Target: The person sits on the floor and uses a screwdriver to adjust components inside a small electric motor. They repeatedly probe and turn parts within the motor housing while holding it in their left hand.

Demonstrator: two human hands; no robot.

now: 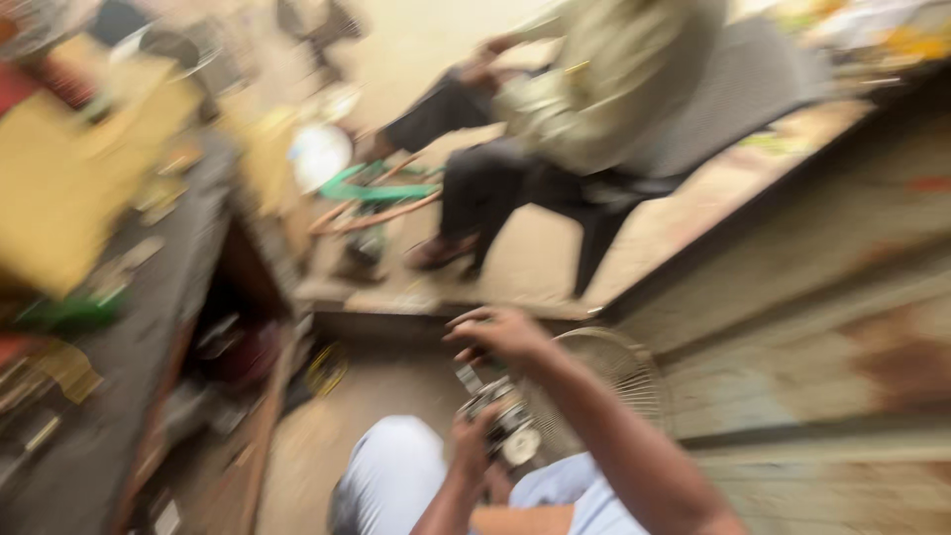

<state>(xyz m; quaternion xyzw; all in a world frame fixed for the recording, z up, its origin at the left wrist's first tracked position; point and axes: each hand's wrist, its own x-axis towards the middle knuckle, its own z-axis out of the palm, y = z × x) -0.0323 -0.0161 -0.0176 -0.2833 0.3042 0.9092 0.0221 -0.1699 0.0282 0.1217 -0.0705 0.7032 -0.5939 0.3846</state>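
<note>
Left hand: the left hand [474,436] is closed around the lower side of a small metal fan motor [502,421], gripping it from below and to the left.
Right hand: the right hand [495,334] sits just above the motor with fingers curled at its top end; whether they pinch a part there cannot be told through the blur.
Motor position: it is held over the person's lap, between the pale-trousered knees [396,471], low in the middle of the view.
Key relation: the motor lies directly under the right hand and above the left, its long axis running roughly up and down between them; the left hand is the one bearing it.
Fan guard: a round wire fan guard [614,376] stands just behind and to the right of the motor, partly covered by the right forearm.
Surroundings: a cluttered workbench [119,297] runs along the left; another person sits on a chair [584,119] well beyond, head cut off by the frame.
Hard to see: motion blur smears everything, so small parts and bench items stay unreadable.
</note>
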